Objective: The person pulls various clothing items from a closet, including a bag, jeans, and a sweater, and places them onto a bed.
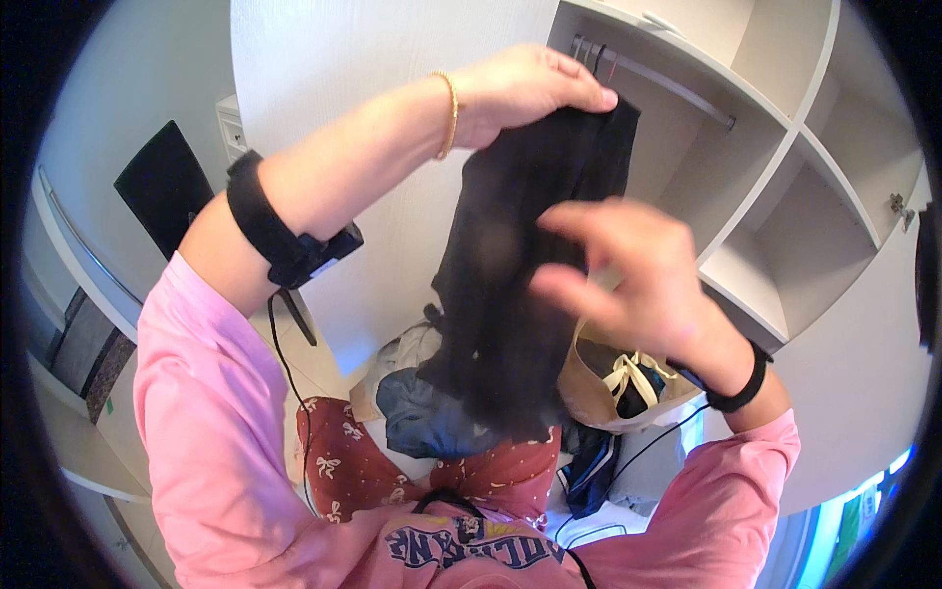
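A black garment [515, 258] hangs down in front of me, its upper edge pinched by my left hand [541, 92]. Folds hide its exact kind. Beside its right side is my right hand [625, 272], blurred, with thumb and fingers apart and nothing between them. The garment's lower end hangs above a bluish-grey cloth [434, 416] near my lap. Behind my right hand stands a beige bag [589, 375] holding dark items and a pale yellow tied strip [634, 375].
An open white wardrobe [791, 132] has a hanging rail [662, 85] and cubbies. A white door panel [383, 44] stands behind my left arm. Grey cloth [408, 346] and a dark blue striped garment [592, 471] lie low down. A black chair back [173, 184] is at left.
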Demonstrator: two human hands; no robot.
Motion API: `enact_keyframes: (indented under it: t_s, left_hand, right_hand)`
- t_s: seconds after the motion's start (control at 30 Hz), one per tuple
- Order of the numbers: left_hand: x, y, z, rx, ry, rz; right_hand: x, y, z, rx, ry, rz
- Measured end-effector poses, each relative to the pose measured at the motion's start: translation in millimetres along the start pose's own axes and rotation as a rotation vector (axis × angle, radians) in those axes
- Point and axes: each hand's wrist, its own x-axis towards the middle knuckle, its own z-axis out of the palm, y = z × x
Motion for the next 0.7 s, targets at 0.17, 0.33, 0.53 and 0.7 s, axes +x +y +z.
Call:
enact_keyframes:
  t_s: [0.17,0.33,0.53,0.7]
  left_hand:
    - [10.3,14.6,-22.5,-0.056,0.008,-0.038]
    - [6.6,13.0,-29.5,-0.004,0.097,-0.024]
    - [10.7,-3.6,-54.1,0.014,0.029,-0.055]
    - [0.7,-21.2,-51.2,0.089,0.144,0.050]
  right_hand:
    - [-22.7,-14.7,26.7,-0.214,-0.675,0.188]
    - [-6.4,14.8,63.0,-0.319,-0.188,-0.387]
    - [-0.4,54.1,86.7,-0.402,-0.358,-0.258]
    - [28.5,23.3,16.2,-0.058,-0.121,-0.123]
